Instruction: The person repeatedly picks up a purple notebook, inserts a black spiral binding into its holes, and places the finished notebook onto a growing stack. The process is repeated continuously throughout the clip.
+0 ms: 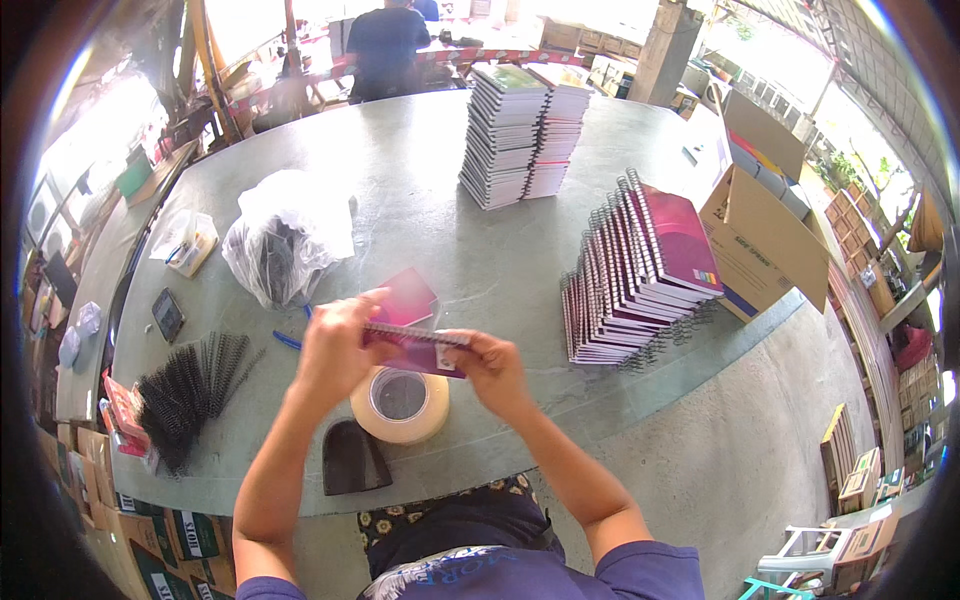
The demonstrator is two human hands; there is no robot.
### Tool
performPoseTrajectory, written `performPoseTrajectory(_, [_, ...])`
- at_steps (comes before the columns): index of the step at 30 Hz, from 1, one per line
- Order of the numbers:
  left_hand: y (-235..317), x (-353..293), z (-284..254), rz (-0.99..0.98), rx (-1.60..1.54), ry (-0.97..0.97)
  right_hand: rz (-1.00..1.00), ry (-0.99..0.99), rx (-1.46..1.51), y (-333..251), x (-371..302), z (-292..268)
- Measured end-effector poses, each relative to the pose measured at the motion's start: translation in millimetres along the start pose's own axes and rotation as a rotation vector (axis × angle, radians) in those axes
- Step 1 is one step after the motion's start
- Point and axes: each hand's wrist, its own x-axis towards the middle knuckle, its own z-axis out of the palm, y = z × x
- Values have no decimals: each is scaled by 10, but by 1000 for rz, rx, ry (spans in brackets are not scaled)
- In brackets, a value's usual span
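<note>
My left hand (338,340) and my right hand (488,368) hold a maroon spiral notebook (412,356) between them, above the table (420,240). The left fingers close around its coil end and the right ones pinch the other end. A pinkish-red cover sheet (408,298) shows just beyond it, partly hidden by the left hand. Right under the notebook lies a wide roll of tape (372,418). A dark, flat, tapered object (352,460) sits nearer to me. Beside my left hand, a blue-handled tool (287,341) is partly covered.
Black plastic coils (190,390) fan out at the left, near a dark handheld device (168,315) and a plastic bag (285,235). Maroon spiral notebooks (640,275) are piled at the right, beside an open carton (765,235). White-paged books (515,140) stand stacked farther back. A person (388,50) is beyond the table.
</note>
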Motion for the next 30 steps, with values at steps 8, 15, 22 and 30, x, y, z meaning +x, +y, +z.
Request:
performPoseTrajectory(8, [722,445,-200,1,-874,118,-246,387,-564,-1184,-294,-497])
performPoseTrajectory(15, [2164,1544,382,886,-181,503,-545,837,-190,-1676,-482,-1876])
performPoseTrajectory(22, [1671,1122,961,638,-56,377,-682,906,-630,-1482,-405,-1655])
performPoseTrajectory(30, [-1102,-30,492,83,402,-227,-560,146,-534,-803,-67,-468])
